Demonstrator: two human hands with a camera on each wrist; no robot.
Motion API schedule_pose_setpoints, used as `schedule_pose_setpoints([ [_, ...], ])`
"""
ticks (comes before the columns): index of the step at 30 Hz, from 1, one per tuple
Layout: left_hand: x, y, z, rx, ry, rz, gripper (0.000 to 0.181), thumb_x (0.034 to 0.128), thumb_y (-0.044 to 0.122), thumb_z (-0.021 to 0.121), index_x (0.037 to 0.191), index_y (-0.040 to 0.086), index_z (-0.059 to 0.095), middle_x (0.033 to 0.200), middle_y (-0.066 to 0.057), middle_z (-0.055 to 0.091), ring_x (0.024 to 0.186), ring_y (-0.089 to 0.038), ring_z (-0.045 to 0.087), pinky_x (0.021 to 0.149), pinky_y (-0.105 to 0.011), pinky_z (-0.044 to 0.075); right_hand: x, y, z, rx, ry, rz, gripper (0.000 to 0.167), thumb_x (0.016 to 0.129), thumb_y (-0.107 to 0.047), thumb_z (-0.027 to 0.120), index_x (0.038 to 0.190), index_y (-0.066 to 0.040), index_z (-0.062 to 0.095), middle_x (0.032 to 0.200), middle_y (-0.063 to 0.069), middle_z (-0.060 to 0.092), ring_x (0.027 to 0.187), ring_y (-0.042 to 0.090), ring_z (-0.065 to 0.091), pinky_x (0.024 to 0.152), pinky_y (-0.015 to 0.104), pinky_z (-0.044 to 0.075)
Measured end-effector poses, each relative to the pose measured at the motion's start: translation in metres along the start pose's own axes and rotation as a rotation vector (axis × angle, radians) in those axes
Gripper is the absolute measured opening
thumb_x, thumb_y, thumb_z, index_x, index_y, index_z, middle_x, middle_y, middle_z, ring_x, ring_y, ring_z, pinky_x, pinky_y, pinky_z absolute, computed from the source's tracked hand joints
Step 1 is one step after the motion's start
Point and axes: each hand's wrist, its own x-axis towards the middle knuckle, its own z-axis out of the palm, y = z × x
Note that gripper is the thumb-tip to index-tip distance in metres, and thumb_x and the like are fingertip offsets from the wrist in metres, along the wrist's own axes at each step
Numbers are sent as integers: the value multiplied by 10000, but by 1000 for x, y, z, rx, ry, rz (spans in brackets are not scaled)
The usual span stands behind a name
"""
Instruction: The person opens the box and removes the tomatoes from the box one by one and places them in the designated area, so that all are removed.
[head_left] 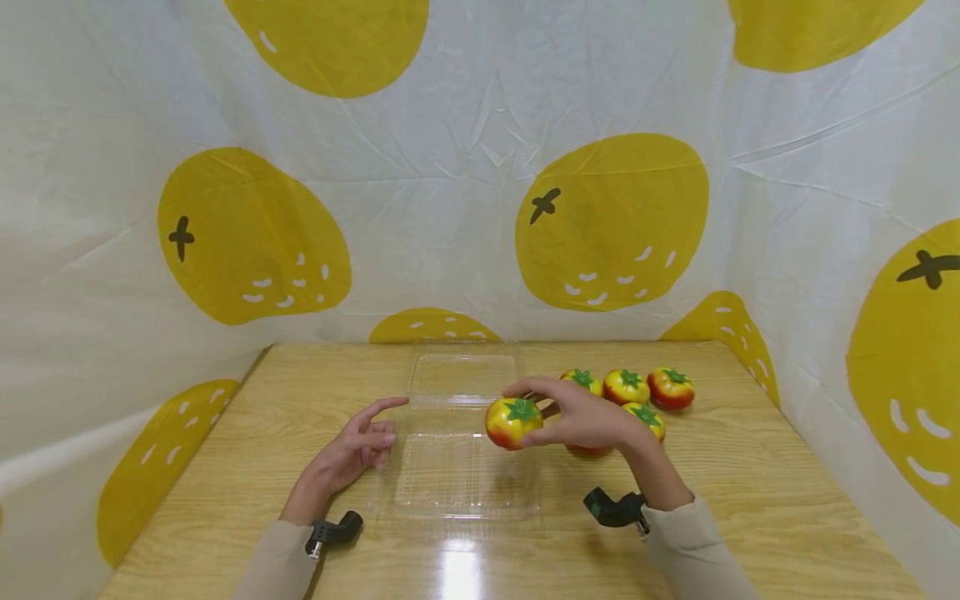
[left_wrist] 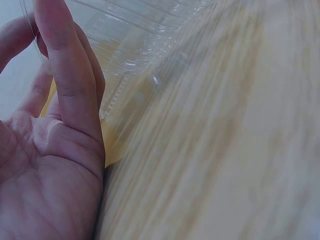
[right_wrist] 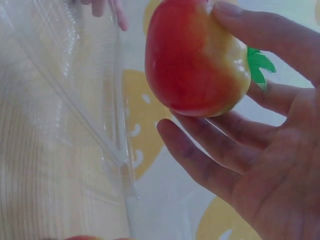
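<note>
My right hand [head_left: 581, 412] holds a red-and-yellow tomato [head_left: 510, 423] with a green leafy top between thumb and fingers. It is raised above the right side of a clear plastic clamshell box [head_left: 450, 500]. In the right wrist view the tomato [right_wrist: 195, 65] shows its red side. My left hand [head_left: 352, 450] is at the box's left edge, index finger extended and the other fingers loosely bent. The left wrist view shows the clear rim close against the fingers [left_wrist: 70, 75]; whether they press on it, I cannot tell. The lid [head_left: 465, 375] lies folded back behind the base.
Several more tomatoes [head_left: 671, 388] sit on the wooden table [head_left: 750, 517] right of the box, one partly hidden beneath my right hand. A pale curtain [head_left: 450, 225] with yellow fruit prints hangs behind the table and along its sides.
</note>
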Motion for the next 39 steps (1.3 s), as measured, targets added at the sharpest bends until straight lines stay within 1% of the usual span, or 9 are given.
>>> schedule_pose_setpoints([
  [4,0,-1,-1,1,-4,2,631,1022,-88,442,1607,106,308,819,65,622,622,-48,639,586,-212,574,-5,4,-1,-9,19,4,622,904,-258,805,1448,-100,550,1436,75,595,1266,291,580,1057,505,526],
  [9,0,-1,-1,5,3,-2,633,1022,-80,452,1609,110,308,807,62,626,625,-49,642,583,-210,575,-12,9,-3,-67,59,-11,606,907,-299,802,1441,-134,567,1428,61,610,1262,272,599,1031,435,551],
  [16,-1,-1,-1,7,9,0,634,1019,-89,446,1608,103,308,804,61,628,614,-54,641,579,-211,577,-24,12,-7,-102,157,-16,590,878,-311,833,1405,-170,610,1405,31,632,1244,223,596,1042,520,537],
  [20,-1,-1,-2,2,3,5,633,1021,-97,429,1608,105,309,804,57,628,607,-55,647,579,-210,581,-32,20,-11,-102,192,-26,581,867,-286,845,1393,-181,621,1386,20,645,1234,174,597,1028,440,551],
  [22,0,-2,-2,0,1,5,632,1022,-99,425,1607,109,311,805,57,627,608,-54,648,579,-208,582,-35,24,-13,-102,202,-23,586,862,-274,850,1395,-187,622,1389,16,646,1245,167,595,1023,402,553],
  [29,0,-2,-2,-2,2,3,632,1018,-99,436,1603,107,318,804,59,625,617,-48,644,580,-208,583,-45,33,-19,-116,216,-5,583,876,-257,836,1406,-146,618,1419,61,635,1289,232,587,1022,380,559],
  [31,0,-2,-2,0,4,1,631,1018,-100,435,1603,106,320,809,62,621,620,-45,642,580,-207,582,-47,35,-21,-123,221,7,583,873,-267,840,1400,-151,621,1409,60,636,1262,199,593,1011,356,560],
  [35,0,-2,-3,2,6,-1,631,1017,-103,432,1603,105,322,817,68,616,627,-42,638,580,-206,580,-50,37,-24,-144,238,27,570,861,-281,849,1379,-173,637,1403,54,635,1200,113,581,987,377,555],
  [39,0,-2,-2,-3,1,-3,633,1017,-101,432,1605,100,312,814,65,620,629,-45,636,583,-205,579,-54,39,-27,-159,251,25,554,862,-269,848,1369,-180,643,1395,61,640,1177,102,569,970,391,550],
])
